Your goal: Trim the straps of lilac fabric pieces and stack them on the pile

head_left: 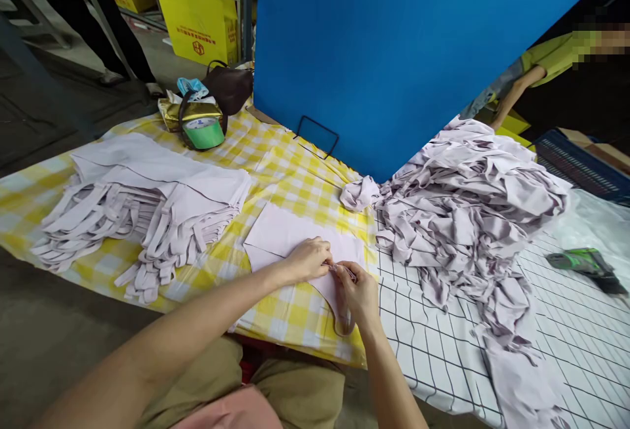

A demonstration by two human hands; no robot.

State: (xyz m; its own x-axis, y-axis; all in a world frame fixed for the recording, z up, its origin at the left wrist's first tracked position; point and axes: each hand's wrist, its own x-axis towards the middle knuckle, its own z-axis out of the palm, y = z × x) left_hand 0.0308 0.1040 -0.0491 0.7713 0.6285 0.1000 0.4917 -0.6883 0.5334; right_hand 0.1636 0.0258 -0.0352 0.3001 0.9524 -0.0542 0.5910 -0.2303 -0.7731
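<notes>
Head view shows a pale lilac cloth piece (288, 232) lying mostly flat on the yellow-checked counter (280, 173) in front of the person, between a neat stack (147, 170) of similar pieces and a loose, crumpled heap (467, 206). The left hand (310, 260) has its fingers bent down on the piece, pinching near the edge; the right hand (360, 288) is closed around a small gathered bit right beside it, with the fingertips of the two nearly meeting. A narrow strap (343, 329) curves below the right hand.

The cloth looks thin, light and limp: it should fold and crease easily, weigh next to nothing and give no support of its own. It does not look fragile, though the strap may twist or catch on its neighbours. A fingertip pinch at a hem or corner seems the best hold, with the other hand pressing the broad part flat so that it does not slide.

On the yellow box (201, 22) at the back are red characters and a red hexagonal emblem, too small to read surely. The green tape roll (204, 134) has blue marks on its core, likewise unreadable.
</notes>
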